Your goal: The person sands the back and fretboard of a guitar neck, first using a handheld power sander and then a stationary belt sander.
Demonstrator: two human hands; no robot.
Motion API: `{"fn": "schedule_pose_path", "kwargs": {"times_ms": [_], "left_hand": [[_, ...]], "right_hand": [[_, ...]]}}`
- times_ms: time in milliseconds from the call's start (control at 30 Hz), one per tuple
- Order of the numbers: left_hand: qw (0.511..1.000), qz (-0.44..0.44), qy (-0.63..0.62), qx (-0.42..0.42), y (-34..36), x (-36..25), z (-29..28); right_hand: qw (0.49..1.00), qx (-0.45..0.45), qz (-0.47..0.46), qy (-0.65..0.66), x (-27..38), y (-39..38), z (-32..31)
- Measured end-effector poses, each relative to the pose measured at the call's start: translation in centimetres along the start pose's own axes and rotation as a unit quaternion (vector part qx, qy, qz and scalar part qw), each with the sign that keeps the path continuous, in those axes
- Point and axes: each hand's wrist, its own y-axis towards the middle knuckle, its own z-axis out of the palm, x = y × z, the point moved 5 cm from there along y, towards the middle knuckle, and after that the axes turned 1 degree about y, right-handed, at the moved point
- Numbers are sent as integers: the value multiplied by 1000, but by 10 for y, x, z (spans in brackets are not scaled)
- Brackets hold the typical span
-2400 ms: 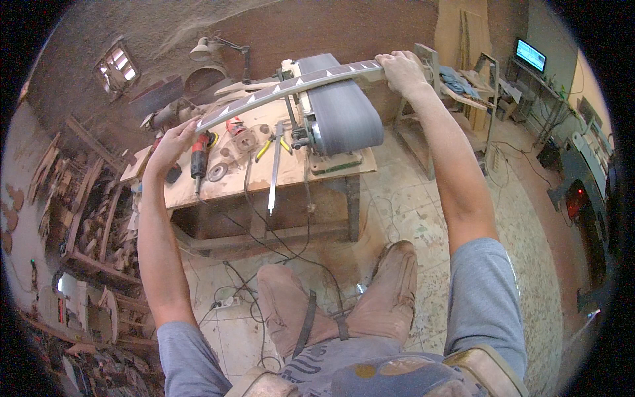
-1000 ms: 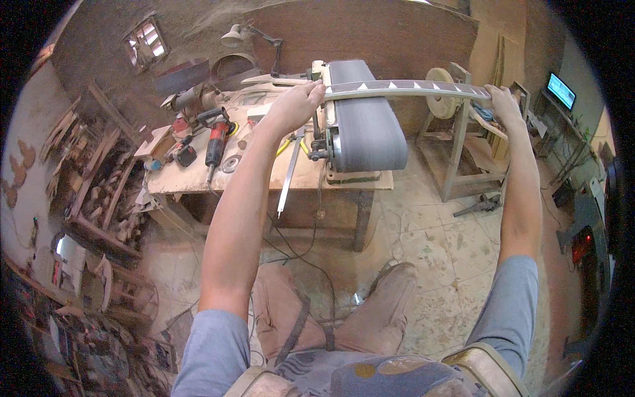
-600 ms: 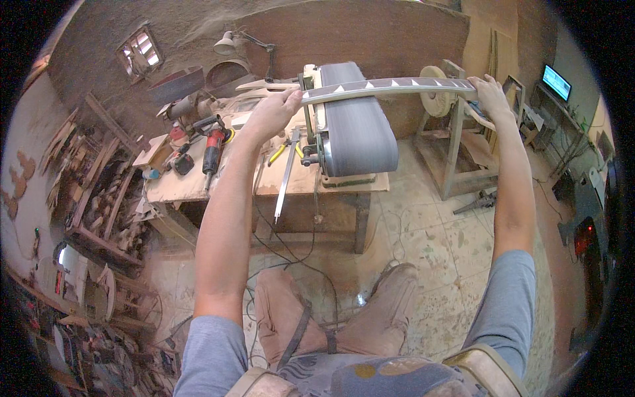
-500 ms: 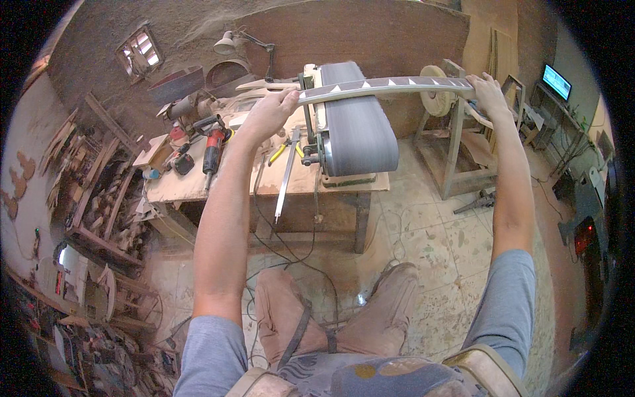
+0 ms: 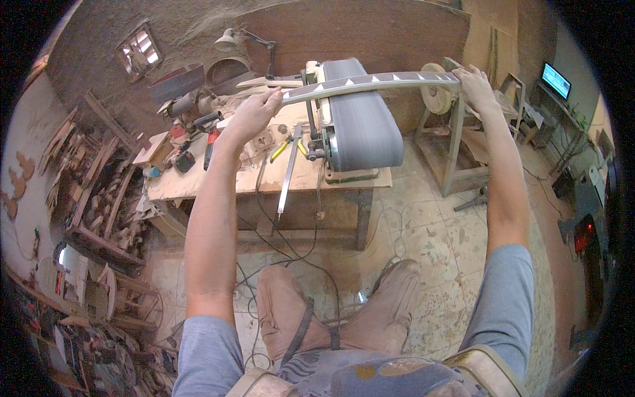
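A guitar neck (image 5: 370, 82) with pale triangular inlays along its dark fretboard lies across the belt sander (image 5: 367, 135). Its inlaid face is toward me, and its far side is against or just over the grey belt; the exact contact is hidden. At the left end, my left hand (image 5: 254, 114) is closed around the neck. My right hand (image 5: 476, 91) grips the opposite end, to the right of the belt. Both arms reach out nearly straight. The belt's surface looks streaked.
On the workbench (image 5: 198, 188), left of the sander, lie a long metal caliper-like tool (image 5: 286, 178), yellow-handled pliers (image 5: 279, 150) and a red power tool (image 5: 211, 147). A wheel on a wooden stand (image 5: 435, 89) is behind my right hand. Cables (image 5: 316, 231) trail down to the floor.
Both hands have shifted left, sliding the guitar neck leftward across the sander. My left forearm now covers more of the red power tool.
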Motion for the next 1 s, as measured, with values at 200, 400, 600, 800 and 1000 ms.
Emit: {"fn": "schedule_pose_path", "kwargs": {"times_ms": [200, 400, 600, 800, 1000], "left_hand": [[1000, 4, -25, -7, -6, 11, -7], [1000, -18, 9, -6, -16, 24, -22], [1000, -8, -1, -7, -23, 27, -29], [1000, -23, -17, -11, -33, 36, -40], [998, -56, -6, 19, -41, 46, -49]], "right_hand": [[1000, -1, -7, 0, 16, 2, -4], [1000, -4, -8, 8, 45, -1, -21], [1000, 1, -24, -9, 49, 10, -8], [999, -17, -45, 0, 65, 14, -10], [1000, 3, -24, 8, 84, 8, -25]]}}
